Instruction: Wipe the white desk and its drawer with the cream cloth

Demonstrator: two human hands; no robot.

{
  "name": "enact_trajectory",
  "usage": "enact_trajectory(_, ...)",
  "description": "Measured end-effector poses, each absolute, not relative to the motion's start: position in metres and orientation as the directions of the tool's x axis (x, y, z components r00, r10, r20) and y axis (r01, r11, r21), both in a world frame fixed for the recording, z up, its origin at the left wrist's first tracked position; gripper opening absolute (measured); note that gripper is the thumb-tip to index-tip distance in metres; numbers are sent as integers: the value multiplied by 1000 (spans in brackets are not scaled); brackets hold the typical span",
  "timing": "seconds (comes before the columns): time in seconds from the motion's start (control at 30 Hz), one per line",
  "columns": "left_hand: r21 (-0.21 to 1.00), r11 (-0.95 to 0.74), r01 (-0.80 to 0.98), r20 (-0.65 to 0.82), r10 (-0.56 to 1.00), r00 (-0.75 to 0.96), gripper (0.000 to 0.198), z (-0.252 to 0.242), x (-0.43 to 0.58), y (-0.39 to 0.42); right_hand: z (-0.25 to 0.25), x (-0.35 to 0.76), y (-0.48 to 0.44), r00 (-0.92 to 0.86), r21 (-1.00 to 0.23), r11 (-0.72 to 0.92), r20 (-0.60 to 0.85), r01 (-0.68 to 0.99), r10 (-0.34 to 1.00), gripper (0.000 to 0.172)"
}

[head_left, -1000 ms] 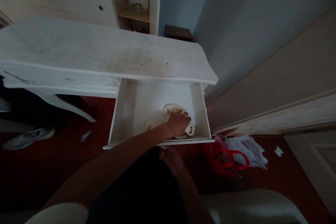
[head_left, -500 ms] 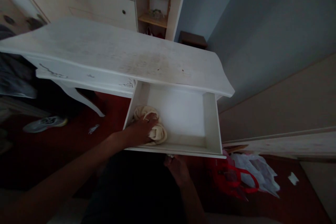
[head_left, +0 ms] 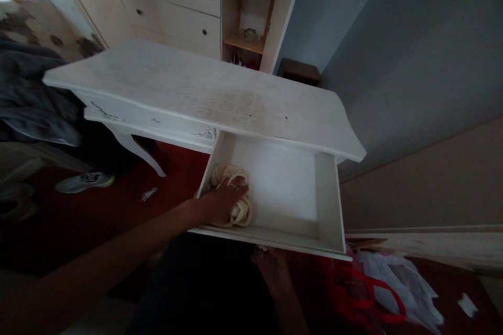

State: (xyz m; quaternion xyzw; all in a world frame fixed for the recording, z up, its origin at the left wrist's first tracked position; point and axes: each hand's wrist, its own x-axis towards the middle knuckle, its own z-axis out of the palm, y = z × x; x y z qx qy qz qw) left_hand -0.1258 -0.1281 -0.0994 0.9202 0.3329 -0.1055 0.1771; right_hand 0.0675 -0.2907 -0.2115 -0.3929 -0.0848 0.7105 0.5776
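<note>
A white desk (head_left: 188,89) has its right drawer (head_left: 330,204) pulled out. Inside the drawer, at the front left corner, lies a crumpled cream cloth (head_left: 236,209). My left hand (head_left: 222,201) reaches in from the lower left and presses down on the cloth, its fingers curled over it. My right hand (head_left: 271,269) is below the drawer's front edge, in shadow, touching the underside of the drawer front; its fingers look curled round the edge.
A red-handled bag (head_left: 353,288) and white plastic bags (head_left: 404,288) lie on the red floor to the right. A shoe (head_left: 84,181) sits under the desk at left. Dark clothing (head_left: 31,99) is piled at far left. A cupboard with shelves (head_left: 243,36) stands behind.
My left hand has slid the cloth from the drawer's front right to its front left corner. The camera view has shifted left and up.
</note>
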Motion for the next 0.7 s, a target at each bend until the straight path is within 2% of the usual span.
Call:
enact_trajectory(0.17, 175, -723, 668, -272, 617, 739, 91, -95, -130, -112, -212, 69, -290, -35, -563, -335, -477, -756, 878, 24)
enact_trajectory(0.33, 13, -730, 683, -185, 670, 719, 72, -87, -120, -93, -210, 67, -290, -17, -567, -317, -471, -760, 882, 25)
enact_trajectory(0.53, -7, -665, 747, -84, 745, 662, 58, -70, -111, -62, -214, 67, -291, 9, -576, -294, -464, -763, 886, 22)
enact_trajectory(0.7, -17, -668, 744, -1, 744, 668, 52, -68, -104, -45, -218, 67, -291, 3, -579, -283, -443, -764, 897, 20)
